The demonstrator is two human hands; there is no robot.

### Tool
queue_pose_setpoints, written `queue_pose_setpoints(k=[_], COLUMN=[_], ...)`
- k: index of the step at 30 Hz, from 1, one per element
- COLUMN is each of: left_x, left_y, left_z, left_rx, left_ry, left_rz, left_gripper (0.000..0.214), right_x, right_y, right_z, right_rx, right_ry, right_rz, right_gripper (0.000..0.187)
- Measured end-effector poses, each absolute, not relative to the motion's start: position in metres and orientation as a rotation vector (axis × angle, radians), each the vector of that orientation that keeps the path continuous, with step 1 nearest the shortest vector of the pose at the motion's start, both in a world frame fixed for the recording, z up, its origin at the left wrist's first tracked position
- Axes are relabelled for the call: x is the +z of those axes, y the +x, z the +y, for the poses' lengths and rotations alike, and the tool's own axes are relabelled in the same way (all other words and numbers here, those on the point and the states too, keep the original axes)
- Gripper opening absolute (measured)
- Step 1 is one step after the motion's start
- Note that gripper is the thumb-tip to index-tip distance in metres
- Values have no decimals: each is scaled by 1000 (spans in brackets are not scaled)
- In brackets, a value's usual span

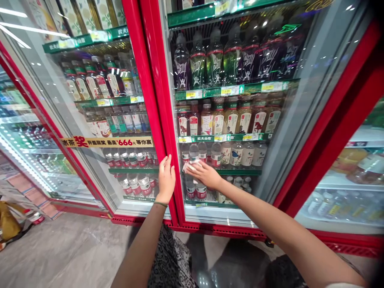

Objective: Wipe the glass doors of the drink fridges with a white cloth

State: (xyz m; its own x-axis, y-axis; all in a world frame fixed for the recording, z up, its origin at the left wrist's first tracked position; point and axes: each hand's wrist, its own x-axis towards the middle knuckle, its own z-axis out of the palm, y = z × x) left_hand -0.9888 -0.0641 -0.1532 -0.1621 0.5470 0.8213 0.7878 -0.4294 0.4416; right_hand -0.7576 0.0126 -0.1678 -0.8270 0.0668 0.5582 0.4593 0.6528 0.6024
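My left hand (166, 180) rests against the red frame (156, 80) where two fridge doors meet. Its fingers are stretched out and hold nothing; a thin dark band circles the wrist. With my right hand (208, 175) I press a crumpled white tissue (186, 166) against the glass door (240, 166), low and close to the frame. Part of the tissue is hidden under the fingers. Behind that glass stand rows of drink bottles (222, 64) on shelves with green edges and price tags.
On the left door runs a yellow banner (108, 142) with printed characters. Other lit fridges stand at the left and right (354, 176). A yellow-brown bag (9, 222) and a bottle (33, 216) lie on the grey floor (78, 248) at the left.
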Motion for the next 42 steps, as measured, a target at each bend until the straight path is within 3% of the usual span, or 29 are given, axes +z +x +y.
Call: queue_pose_setpoints(k=[3, 10, 12, 17, 19, 26, 34, 40, 42], left_x=[-154, -160, -166, -178, -175, -159, -186, -192, -195], left_y=[-987, -935, -920, -904, -900, -874, -878, -868, -865], left_z=[-64, -58, -56, -49, -43, -25, -24, -19, -17], left_rx=[-1631, -1574, -1488, -1365, -1349, -1358, -1204, -1158, -1161], left_ry=[-1866, -1648, -1701, -1879, -1905, -1878, -1967, -1880, -1859], left_rz=[-1540, -1591, -1525, -1406, -1387, -1340, -1400, -1446, -1455], left_gripper=[51, 71, 70, 62, 59, 58, 67, 79, 80], right_x=[-194, -79, -93, -200, -205, -89, -228, -126, -117], right_y=[-728, -706, -700, -672, -664, -662, -625, -615, -615], right_z=[10, 21, 17, 3, 2, 13, -1, 15, 21], right_rx=[-1114, -950, -974, -1085, -1103, -913, -1083, -1048, -1025], right_ry=[-350, -791, -800, -723, -712, -925, -877, -1082, -1126], right_rz=[-2428, -2069, -2041, -2073, -2069, -1923, -1926, -1742, -1702], right_gripper=[57, 68, 64, 49, 48, 63, 39, 51, 53])
